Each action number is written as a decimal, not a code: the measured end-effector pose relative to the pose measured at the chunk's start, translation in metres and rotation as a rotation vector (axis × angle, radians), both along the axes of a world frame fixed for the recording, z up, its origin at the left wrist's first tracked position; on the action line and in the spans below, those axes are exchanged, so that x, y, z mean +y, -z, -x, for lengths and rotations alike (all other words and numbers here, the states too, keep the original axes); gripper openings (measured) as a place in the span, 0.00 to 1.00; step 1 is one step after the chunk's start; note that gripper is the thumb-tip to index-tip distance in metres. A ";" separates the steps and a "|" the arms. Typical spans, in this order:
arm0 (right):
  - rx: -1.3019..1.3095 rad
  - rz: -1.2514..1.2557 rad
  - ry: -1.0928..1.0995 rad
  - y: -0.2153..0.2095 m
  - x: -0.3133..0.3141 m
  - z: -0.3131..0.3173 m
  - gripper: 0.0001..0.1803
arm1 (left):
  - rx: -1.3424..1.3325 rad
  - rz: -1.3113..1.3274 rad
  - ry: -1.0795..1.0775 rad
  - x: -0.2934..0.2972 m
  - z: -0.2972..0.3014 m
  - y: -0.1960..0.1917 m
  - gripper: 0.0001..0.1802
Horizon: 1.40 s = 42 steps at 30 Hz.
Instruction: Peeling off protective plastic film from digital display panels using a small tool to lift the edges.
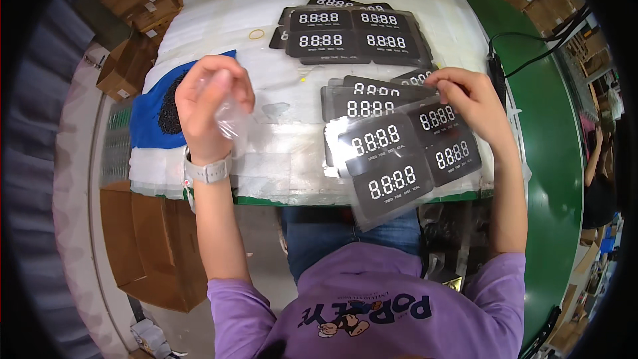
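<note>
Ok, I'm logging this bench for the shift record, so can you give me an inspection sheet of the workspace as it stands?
Surface: white padded tabletop, edges bowed by the lens.
Job's things: dark sheets of four digit-display panels near the front edge; a second stack at the far side.
Clutter: blue cloth with a pile of small black parts; a rubber band.
Grips: left hand raised, pinching clear plastic film; right hand on the near stack's top sheet.
Cables: black cables across the green conveyor belt.
Surroundings: brown cardboard boxes on the floor; another person's arm at far right.
</note>
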State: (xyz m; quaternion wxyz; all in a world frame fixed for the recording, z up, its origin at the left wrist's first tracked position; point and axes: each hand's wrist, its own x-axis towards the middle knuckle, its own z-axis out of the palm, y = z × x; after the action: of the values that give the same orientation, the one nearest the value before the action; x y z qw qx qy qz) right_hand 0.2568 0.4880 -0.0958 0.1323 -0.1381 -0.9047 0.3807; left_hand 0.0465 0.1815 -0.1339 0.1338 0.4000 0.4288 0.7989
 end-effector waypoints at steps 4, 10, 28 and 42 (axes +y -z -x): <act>0.038 0.074 0.136 0.016 -0.008 -0.018 0.06 | 0.484 0.465 -0.252 0.032 -0.037 -0.028 0.06; 0.129 -0.250 0.118 0.043 -0.023 -0.026 0.06 | 0.766 0.733 -0.156 0.095 -0.072 -0.014 0.08; 0.234 -0.482 -0.028 0.063 -0.020 -0.027 0.10 | 0.716 0.770 -0.075 0.133 -0.089 0.017 0.11; 0.280 -0.369 -0.054 0.066 -0.019 -0.028 0.09 | 0.901 0.711 0.099 0.124 -0.074 0.010 0.09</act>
State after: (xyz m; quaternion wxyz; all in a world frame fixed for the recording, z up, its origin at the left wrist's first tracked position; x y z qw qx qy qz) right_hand 0.2847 0.4690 -0.1619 0.2692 -0.0334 -0.9352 0.2275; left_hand 0.1203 0.3052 -0.1435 0.1013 0.6510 0.6663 0.3492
